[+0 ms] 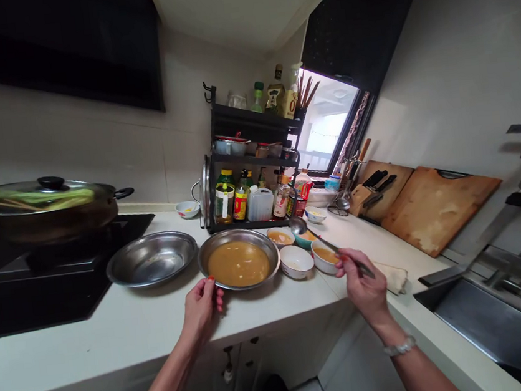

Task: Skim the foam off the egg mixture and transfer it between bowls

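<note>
My left hand (202, 304) pinches the near left rim of a wide metal bowl (207, 275). Yellow-brown liquid (239, 263) with a few pale bits fills much of it. In my right hand (363, 284) is the handle of a ladle (298, 225), its head raised over the small bowls. Below the ladle a white bowl (297, 266) has only a little residue inside. Similar liquid sits in a white bowl (321, 266) by my right hand, in another bowl (273, 243) behind, and in a greenish bowl (302, 244) partly hidden by the ladle.
Left of the filled bowl stands a second metal bowl (154, 276). A lidded pan (41, 211) rests on the black stove (61, 306). A black rack (256, 156) of bottles stands behind. Cutting boards (440, 203), a knife block (361, 196) and the sink (505, 324) are to the right.
</note>
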`<state>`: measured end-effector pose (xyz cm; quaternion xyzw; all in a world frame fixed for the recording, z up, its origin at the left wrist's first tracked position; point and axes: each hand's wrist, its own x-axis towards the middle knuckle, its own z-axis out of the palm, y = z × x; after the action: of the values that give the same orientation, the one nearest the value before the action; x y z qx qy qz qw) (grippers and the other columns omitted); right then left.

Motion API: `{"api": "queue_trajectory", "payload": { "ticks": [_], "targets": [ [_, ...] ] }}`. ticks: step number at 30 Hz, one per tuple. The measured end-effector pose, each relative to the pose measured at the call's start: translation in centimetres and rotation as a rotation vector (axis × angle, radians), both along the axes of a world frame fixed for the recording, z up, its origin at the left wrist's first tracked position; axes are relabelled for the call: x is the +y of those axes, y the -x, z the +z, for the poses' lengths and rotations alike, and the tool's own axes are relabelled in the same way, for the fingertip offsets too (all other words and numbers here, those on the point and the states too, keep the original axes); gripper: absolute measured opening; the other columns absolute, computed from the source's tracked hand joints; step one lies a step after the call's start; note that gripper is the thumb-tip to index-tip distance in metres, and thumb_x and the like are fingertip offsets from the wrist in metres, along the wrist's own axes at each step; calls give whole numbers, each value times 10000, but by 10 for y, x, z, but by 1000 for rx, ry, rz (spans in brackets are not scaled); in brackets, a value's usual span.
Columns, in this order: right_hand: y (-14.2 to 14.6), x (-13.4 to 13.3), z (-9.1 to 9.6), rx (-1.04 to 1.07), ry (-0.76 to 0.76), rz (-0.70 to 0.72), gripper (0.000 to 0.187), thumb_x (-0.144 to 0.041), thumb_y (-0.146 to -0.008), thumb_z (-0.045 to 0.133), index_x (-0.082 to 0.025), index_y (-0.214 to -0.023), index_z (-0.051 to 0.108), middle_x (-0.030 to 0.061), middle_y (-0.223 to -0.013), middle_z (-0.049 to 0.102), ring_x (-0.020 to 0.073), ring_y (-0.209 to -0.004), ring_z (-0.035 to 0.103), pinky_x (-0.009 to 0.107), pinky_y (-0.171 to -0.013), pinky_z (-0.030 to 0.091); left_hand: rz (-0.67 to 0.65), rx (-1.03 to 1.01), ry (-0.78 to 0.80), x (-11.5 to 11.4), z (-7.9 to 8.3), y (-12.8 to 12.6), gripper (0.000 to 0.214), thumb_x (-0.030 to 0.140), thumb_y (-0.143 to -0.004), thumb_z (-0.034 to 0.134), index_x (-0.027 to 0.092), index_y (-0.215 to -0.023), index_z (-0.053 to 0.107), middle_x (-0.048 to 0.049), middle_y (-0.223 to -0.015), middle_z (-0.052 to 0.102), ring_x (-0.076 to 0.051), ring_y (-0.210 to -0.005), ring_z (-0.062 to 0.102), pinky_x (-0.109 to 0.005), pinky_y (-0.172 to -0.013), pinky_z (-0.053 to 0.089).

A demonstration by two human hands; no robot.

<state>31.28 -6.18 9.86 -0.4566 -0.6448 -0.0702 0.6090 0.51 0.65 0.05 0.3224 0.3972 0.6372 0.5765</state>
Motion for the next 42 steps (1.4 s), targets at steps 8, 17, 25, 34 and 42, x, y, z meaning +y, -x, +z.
{"api": "queue_trajectory", "payload": {
  "ticks": [8,17,25,34,42],
  "targets": [
    [-62,-5,-11,221,207,-396,411,-530,-816,495,-149,-927,598,16,-594,617,151,-492,612,241,-416,509,1,-15,-10,1,-3,1,341,445,-648,697,172,-759,525,44,-506,587,-69,-375,455,-178,-350,350],
    [-65,-6,-17,385,253,-324,418,-554,-743,572,-148,-840,582,-3,-517,604,137,-411,575,226,-377,476,-1,-1,-6,2,-2,1,332,435,-648,703,169,-738,525,39,-510,590,-71,-376,460,-183,-351,359],
    [-83,4,-16,670,138,-247,344,-433,-689,673,-144,-828,548,-27,-518,620,109,-383,561,194,-357,464,1,-15,-12,2,-4,1,328,428,-654,697,170,-759,523,41,-504,587,-74,-378,461,-182,-349,354],
    [-66,3,7,746,93,-178,314,-384,-653,694,-147,-806,554,-18,-526,621,107,-404,562,186,-352,454,0,-10,-11,0,-1,1,335,443,-643,693,172,-738,521,38,-507,580,-70,-372,455,-183,-351,347],
    [-14,13,21,769,150,-1,349,-410,-647,712,-157,-821,547,-15,-535,621,123,-408,565,199,-349,426,6,-7,-7,1,0,0,342,449,-635,696,170,-734,526,32,-504,580,-73,-363,454,-186,-344,346]
  ]
}}
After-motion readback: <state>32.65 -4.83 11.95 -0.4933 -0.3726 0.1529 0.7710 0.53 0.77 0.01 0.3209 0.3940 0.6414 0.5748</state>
